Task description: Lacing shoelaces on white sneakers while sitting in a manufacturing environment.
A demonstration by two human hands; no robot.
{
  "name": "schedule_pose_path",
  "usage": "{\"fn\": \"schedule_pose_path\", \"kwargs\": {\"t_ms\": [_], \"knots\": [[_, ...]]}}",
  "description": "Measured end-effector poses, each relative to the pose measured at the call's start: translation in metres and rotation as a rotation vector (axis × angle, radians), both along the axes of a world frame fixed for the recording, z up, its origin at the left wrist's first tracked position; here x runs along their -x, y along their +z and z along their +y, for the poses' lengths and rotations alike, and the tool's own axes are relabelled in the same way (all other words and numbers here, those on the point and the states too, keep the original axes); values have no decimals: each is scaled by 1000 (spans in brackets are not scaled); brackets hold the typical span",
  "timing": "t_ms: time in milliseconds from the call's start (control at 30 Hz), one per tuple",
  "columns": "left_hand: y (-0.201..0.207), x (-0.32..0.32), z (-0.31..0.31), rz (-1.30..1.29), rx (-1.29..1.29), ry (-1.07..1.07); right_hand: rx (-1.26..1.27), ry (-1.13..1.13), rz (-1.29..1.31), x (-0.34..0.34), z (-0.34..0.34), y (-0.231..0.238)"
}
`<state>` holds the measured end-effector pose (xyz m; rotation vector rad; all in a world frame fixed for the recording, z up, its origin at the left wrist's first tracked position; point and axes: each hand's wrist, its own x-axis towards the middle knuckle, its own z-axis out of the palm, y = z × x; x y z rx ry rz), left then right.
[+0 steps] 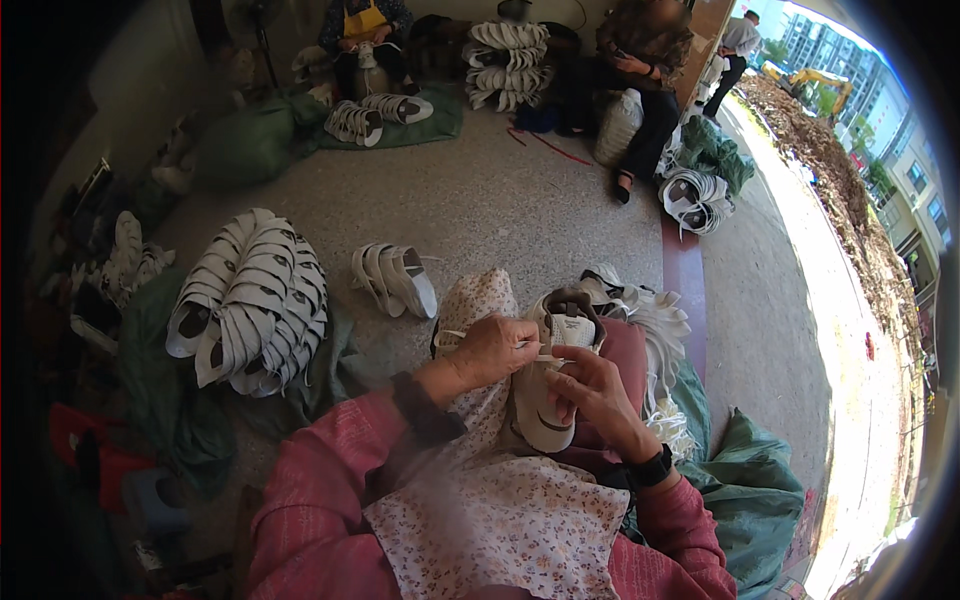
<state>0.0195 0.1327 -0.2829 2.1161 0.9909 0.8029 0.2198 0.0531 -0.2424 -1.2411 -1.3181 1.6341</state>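
Note:
A beige and white shoe (545, 425) rests on my lap, its toe toward me and its pale tongue (572, 328) facing up. My left hand (492, 350) is closed at the left of the shoe's opening, pinching a white shoelace (546, 358). Across from it, my right hand (598, 392) has thumb and forefinger closed on the same lace, over the front of the shoe. The lace runs short between the two hands. Under the shoe lies my flowered apron (500, 525); part of the shoe's side is hidden by my fingers.
Stacked shoe uppers (250, 300) stand on green cloth to my left, with a smaller group (393, 280) ahead. More uppers and loose laces (672, 430) lie at my right beside a green sack (745, 500). Two people sit at the back; another stands outside.

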Motion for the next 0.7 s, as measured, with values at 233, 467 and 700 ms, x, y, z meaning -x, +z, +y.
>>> {"fn": "schedule_pose_path", "kwargs": {"t_ms": [233,467,700], "knots": [[8,-2,14,134,-187,-94,-59,63,-109,1,2,2],[26,4,55,-17,107,-499,-685,-55,-739,-25,43,13],[22,-3,61,24,208,-511,-833,259,-740,-19,62,5]]}}
